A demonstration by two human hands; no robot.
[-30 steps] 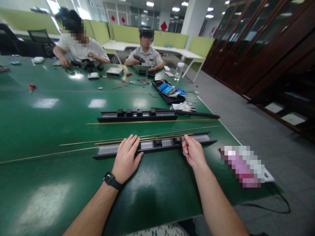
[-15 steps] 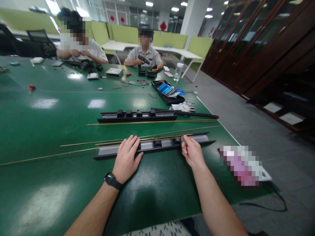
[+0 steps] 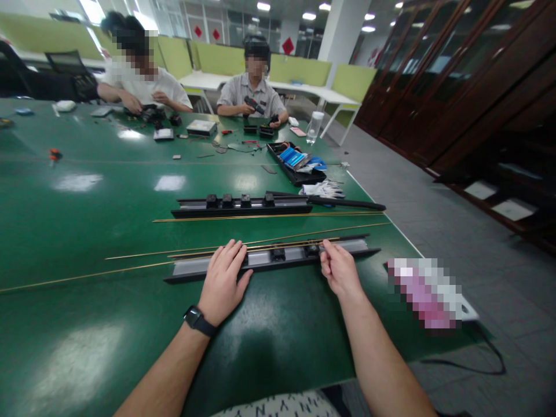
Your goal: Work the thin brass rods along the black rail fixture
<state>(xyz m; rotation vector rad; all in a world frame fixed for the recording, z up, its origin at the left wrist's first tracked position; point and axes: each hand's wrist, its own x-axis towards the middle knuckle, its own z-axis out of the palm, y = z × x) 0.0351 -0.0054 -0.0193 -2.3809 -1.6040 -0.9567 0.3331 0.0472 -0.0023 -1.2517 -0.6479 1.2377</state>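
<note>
Your right hand [image 3: 342, 270] pinches a thin gold rod [image 3: 292, 245]; your left hand [image 3: 225, 267] lies flat, fingers nearly together, across the black rail [image 3: 191, 266]. In the head view, the rail runs nine to three o'clock, a black block [image 3: 311, 249] at your right hand's ten. Pushing off-line could bend the rod; lifting your left hand could let the rail shift. On the patterned cloth [image 3: 278, 406] at six, N and Y read clearly.

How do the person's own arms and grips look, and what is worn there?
The left forearm and right forearm show no sleeves. A dark watch with a rounded-square face and black band sits on the left wrist; the right has none. Left grip and right grip wear no gloves.
</note>
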